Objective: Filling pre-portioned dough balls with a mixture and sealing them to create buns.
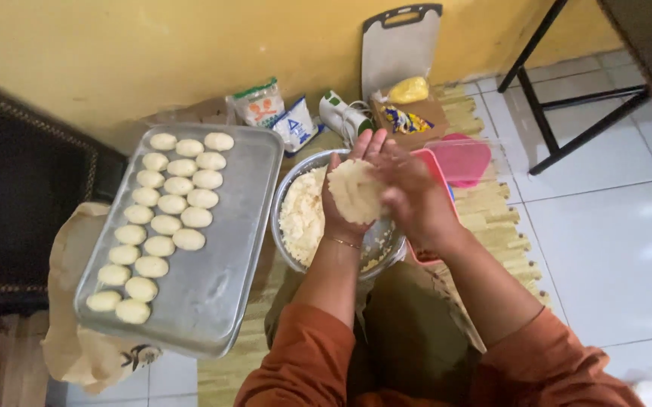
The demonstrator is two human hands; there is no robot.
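Observation:
My left hand [347, 197] is raised palm up over a metal bowl [290, 190] and holds a flattened round of pale dough [355, 190]. My right hand [413, 197] lies against the dough's right side, fingers pressing on it. The bowl holds more crumbly pale dough [301, 217]. To the left, a metal baking tray [224, 256] carries several shaped dough balls [168, 203] set in rows along its left half.
A pink container [463, 160] and its clear lid sit right of the bowl. Behind are bags of ingredients [275, 111], a cardboard box [410, 114], a white cutting board [400, 41] against the yellow wall, and black table legs [560, 98] on white tiles.

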